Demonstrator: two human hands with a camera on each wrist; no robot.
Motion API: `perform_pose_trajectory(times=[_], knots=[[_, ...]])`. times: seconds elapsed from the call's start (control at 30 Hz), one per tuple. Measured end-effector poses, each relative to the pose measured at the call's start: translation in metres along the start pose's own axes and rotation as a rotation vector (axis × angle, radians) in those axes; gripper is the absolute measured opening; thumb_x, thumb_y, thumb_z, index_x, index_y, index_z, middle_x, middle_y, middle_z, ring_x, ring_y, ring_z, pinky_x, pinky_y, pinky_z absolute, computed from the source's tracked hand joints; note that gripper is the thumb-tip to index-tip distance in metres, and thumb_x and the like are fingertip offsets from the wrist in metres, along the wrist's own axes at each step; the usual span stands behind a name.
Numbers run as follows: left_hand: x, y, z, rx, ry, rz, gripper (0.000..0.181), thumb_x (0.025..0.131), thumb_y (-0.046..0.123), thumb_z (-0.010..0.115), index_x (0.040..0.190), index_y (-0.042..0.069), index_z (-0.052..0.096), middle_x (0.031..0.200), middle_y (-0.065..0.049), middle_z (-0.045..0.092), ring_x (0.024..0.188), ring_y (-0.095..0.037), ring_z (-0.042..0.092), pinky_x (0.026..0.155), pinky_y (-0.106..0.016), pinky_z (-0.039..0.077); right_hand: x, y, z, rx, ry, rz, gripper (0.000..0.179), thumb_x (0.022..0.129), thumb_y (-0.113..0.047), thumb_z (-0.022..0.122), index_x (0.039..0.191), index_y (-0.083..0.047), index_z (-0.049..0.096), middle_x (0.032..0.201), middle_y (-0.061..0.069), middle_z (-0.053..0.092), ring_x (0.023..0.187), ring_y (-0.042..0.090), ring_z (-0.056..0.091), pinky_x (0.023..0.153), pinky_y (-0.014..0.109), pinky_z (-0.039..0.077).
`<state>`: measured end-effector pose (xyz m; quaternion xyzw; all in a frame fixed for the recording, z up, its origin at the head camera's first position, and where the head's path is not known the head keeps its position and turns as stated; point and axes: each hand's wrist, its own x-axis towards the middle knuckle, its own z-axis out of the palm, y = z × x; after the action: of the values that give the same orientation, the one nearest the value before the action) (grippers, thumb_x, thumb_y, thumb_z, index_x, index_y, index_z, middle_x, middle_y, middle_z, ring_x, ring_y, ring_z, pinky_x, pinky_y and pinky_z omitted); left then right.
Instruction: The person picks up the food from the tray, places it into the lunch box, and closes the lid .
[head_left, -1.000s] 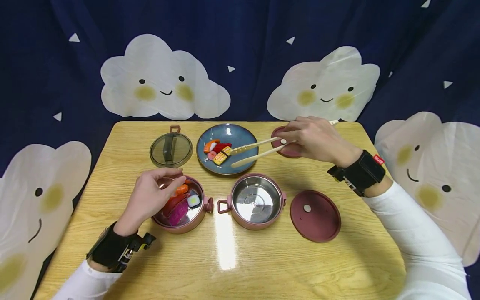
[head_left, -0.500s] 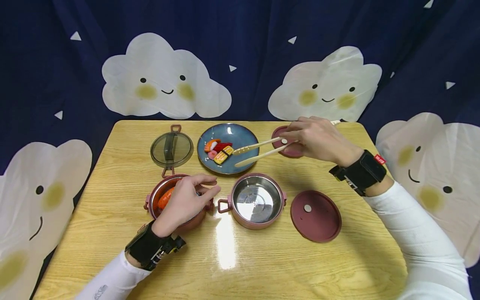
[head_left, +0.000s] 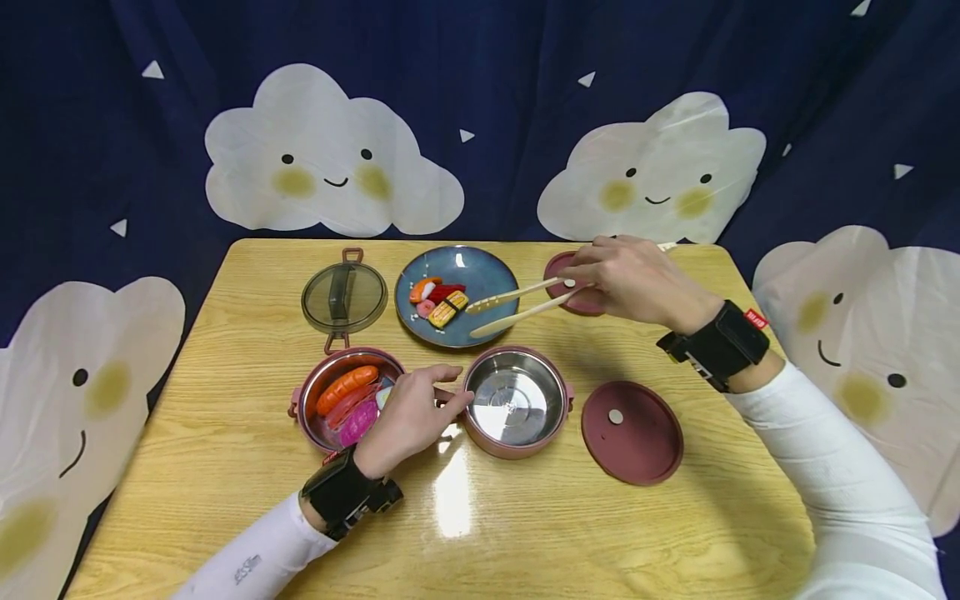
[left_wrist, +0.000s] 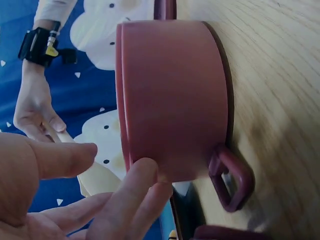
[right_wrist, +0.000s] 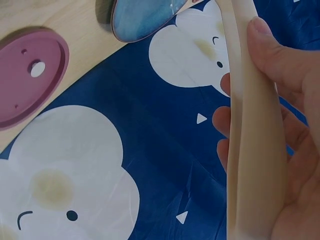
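Note:
My left hand (head_left: 412, 417) reaches over the right side of the left pink pot (head_left: 300, 408), fingertips right at the rim of the right pink pot (head_left: 517, 408). In the left wrist view, its fingers meet that pot's upper edge and the thumb stands apart. My right hand (head_left: 630, 275) grips beige tongs (right_wrist: 257, 150), their spread tips over the right part of a blue plate (head_left: 480, 271). Toy sushi, including a yellow piece (head_left: 448, 309), sits left of the tips. The left pot contains an orange sausage (head_left: 347, 390) and a purple piece (head_left: 358, 422).
Behind the left pot lies a glass lid (head_left: 363, 300) with a dark handle. One maroon lid (head_left: 637, 442) rests right of the right pot; a smaller maroon lid (head_left: 577, 302) is partly behind my right hand. A dark blue curtain with clouds hangs behind the wooden table (head_left: 525, 525).
My left hand has moved right from over the left pot to the right pot's rim, uncovering the food in the left pot. The right hand and tongs have stayed nearly still.

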<state>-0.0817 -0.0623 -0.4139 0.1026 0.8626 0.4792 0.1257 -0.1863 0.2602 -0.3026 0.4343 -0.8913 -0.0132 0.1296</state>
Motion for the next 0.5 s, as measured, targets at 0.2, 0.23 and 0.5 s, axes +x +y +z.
perform_pose_trajectory(times=[0.2,0.23,0.5], knots=[[0.005,-0.001,0.007,0.006,-0.002,0.027,0.041,0.097,0.009,0.076,0.136,0.001,0.068,0.134,-0.018,0.073,0.105,-0.029,0.079,0.088,-0.042,0.065,0.001,0.001,0.004,-0.007,0.003,-0.025,0.028,0.086,-0.027,0.088,0.113,-0.019,0.083,0.108,-0.001,0.081,0.088,0.022,0.064,0.071,0.040,0.056],[0.005,-0.001,0.008,0.000,-0.003,0.025,0.040,0.097,0.008,0.076,0.136,0.002,0.069,0.133,-0.018,0.073,0.106,-0.029,0.079,0.088,-0.042,0.065,0.002,0.001,0.005,-0.007,0.003,-0.031,0.028,0.086,-0.026,0.088,0.113,-0.019,0.083,0.109,-0.001,0.081,0.087,0.022,0.064,0.070,0.040,0.056],[0.007,-0.001,0.010,-0.084,-0.005,-0.025,0.042,0.095,0.000,0.074,0.137,0.003,0.068,0.127,-0.017,0.074,0.102,-0.026,0.078,0.078,-0.031,0.063,0.012,0.004,0.015,-0.009,0.020,-0.044,0.029,0.086,-0.023,0.086,0.115,-0.018,0.082,0.114,0.000,0.081,0.091,0.024,0.065,0.074,0.040,0.057]])
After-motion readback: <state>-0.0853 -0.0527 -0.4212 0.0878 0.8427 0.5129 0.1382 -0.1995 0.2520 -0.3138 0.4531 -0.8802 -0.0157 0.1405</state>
